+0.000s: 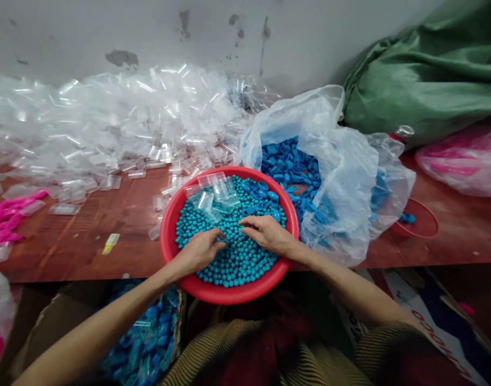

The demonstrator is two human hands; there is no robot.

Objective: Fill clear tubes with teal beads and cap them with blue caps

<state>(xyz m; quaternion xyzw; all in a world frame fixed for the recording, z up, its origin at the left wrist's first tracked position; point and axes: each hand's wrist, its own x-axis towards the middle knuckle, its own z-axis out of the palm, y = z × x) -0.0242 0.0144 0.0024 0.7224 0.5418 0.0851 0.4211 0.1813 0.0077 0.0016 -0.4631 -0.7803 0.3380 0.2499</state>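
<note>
A red plastic basin (168, 228) full of small turquoise beads (237, 265) stands at the table's front edge. My left hand (203, 249) is over the beads on the left, its fingers curled in; whatever they hold is hidden. On the right, my right hand (267, 234) lies low over the beads, thumb and fingers stretched out and slightly apart, with nothing visible between them. Clear plastic tubes (213, 195) rest on the beads at the back left of the basin. Several glossy blue plastic pieces (261, 194) lie at its back right, just beyond my right hand.
A heap of clear tubes (108, 123) covers the back left. An open plastic bag (342, 182) spills blue pieces (289, 161) behind the basin. Pink pieces (12, 220) lie far left, a small red basket (420, 220) right. Below the table is a box of blue parts (144, 343).
</note>
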